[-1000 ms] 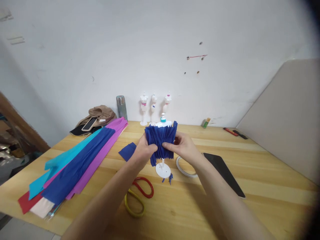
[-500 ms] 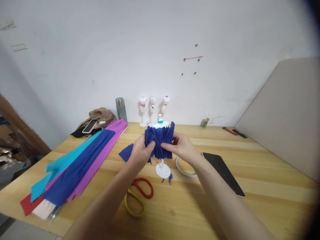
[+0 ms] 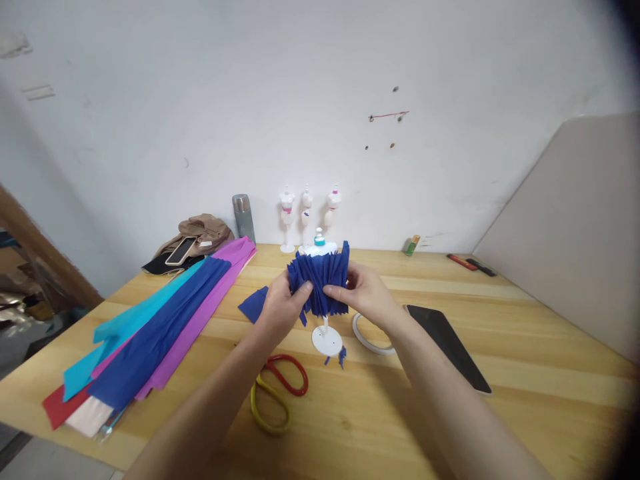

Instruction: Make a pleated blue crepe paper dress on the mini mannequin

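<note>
A small white mannequin (image 3: 321, 249) with a teal neck band stands upright on a round white base. Pleated dark blue paper or fabric (image 3: 320, 280) wraps around its body, the pleats running up and down. My left hand (image 3: 284, 301) grips the pleats at their left side, thumb across the front. From the right, my right hand (image 3: 367, 293) pinches the same pleats, its thumb laid on the front and its fingers behind. The mannequin's torso is hidden under the blue pleats. A flat blue piece (image 3: 253, 304) lies left of my left hand, and blue scraps (image 3: 342, 357) lie beside the base.
Scissors (image 3: 273, 413) with red and yellow handles lie near my left forearm. A tape roll (image 3: 367, 340) and a dark tablet (image 3: 447, 347) are at the right. Coloured sheets (image 3: 160, 327), a phone (image 3: 181, 251) and a flask (image 3: 243, 220) occupy the left. Several small mannequins (image 3: 287, 217) line the wall.
The blue pleats spread slightly wider at the lower left, and my left thumb has shifted a little to the right. Both hands keep their hold. The view has moved slightly.
</note>
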Demonstrator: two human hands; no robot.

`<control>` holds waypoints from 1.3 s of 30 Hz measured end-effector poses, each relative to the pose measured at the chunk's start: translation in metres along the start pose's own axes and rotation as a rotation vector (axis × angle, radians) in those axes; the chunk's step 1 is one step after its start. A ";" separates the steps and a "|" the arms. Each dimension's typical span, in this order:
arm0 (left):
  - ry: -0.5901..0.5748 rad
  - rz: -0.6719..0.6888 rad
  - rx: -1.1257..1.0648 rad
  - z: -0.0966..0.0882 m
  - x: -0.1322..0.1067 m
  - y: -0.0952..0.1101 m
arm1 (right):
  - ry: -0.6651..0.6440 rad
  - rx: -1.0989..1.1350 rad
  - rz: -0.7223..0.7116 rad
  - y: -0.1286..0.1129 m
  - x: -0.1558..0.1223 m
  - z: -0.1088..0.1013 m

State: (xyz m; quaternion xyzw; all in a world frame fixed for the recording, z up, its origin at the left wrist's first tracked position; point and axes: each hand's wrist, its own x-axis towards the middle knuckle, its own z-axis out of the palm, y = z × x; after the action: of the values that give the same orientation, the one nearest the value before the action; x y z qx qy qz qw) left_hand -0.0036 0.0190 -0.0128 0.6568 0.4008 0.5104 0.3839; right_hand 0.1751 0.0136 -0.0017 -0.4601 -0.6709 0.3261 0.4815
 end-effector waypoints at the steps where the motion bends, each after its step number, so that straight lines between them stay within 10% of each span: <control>1: 0.002 0.025 0.032 0.000 0.000 -0.001 | 0.002 -0.007 -0.001 -0.001 0.000 0.000; 39: 0.056 0.029 0.161 0.002 -0.003 0.009 | -0.003 -0.045 0.026 -0.007 -0.003 0.004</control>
State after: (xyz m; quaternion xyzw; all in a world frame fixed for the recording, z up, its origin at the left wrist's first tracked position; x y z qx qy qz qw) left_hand -0.0012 0.0123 -0.0062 0.6768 0.4416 0.5003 0.3108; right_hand 0.1698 0.0085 0.0020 -0.4788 -0.6728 0.3178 0.4659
